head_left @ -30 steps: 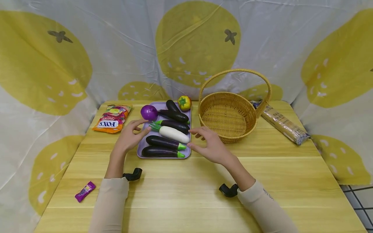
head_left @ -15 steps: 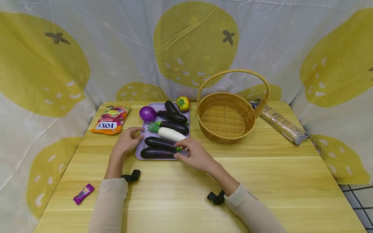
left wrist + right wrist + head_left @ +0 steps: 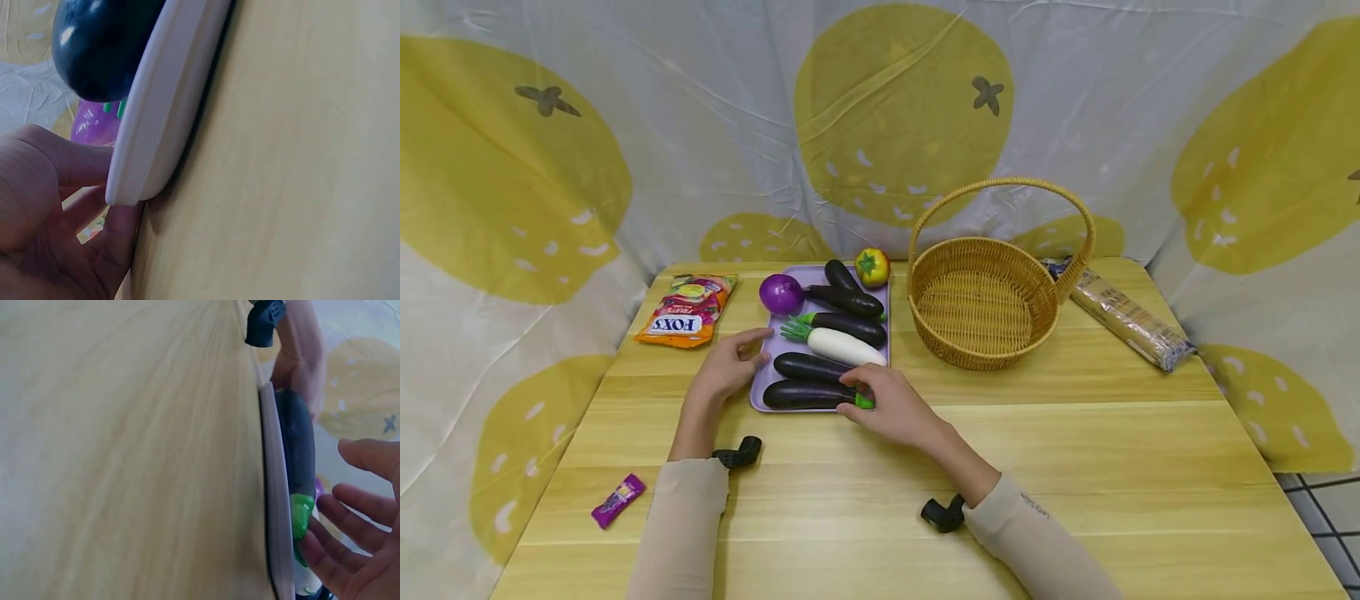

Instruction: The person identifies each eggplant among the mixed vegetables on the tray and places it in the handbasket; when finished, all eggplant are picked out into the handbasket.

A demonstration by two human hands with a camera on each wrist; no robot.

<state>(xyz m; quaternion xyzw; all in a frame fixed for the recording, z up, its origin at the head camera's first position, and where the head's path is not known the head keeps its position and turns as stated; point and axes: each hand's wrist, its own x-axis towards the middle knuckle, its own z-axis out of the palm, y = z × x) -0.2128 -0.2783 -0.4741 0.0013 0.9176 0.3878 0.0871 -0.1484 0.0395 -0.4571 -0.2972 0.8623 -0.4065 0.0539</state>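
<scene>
A lilac tray (image 3: 757, 388) holds several dark eggplants, a white radish (image 3: 842, 345) and a purple round vegetable (image 3: 781, 294). At its left edge my left hand (image 3: 726, 367) grips the rim; the left wrist view has the thumb of that hand (image 3: 56, 206) against the tray wall (image 3: 165, 106) and fingers round its underside. My right hand (image 3: 891, 406) is over the green end of the front eggplant (image 3: 808, 395). In the right wrist view this hand (image 3: 365, 531) has its fingers spread, a fingertip close to the eggplant's (image 3: 299, 447) green end; contact is unclear.
A wicker basket (image 3: 977, 360) stands right of the tray, with a long wrapped pack (image 3: 1131, 321) beyond it. A red-yellow pepper (image 3: 872, 267) lies at the tray's back corner. On the left are a FOX'S candy bag (image 3: 688, 310) and a small purple packet (image 3: 618, 501).
My right hand has moved left and toward me, from the tray's right side to the front eggplant's green end. My left hand has come down slightly, from beside the radish leaves to the tray's left rim.
</scene>
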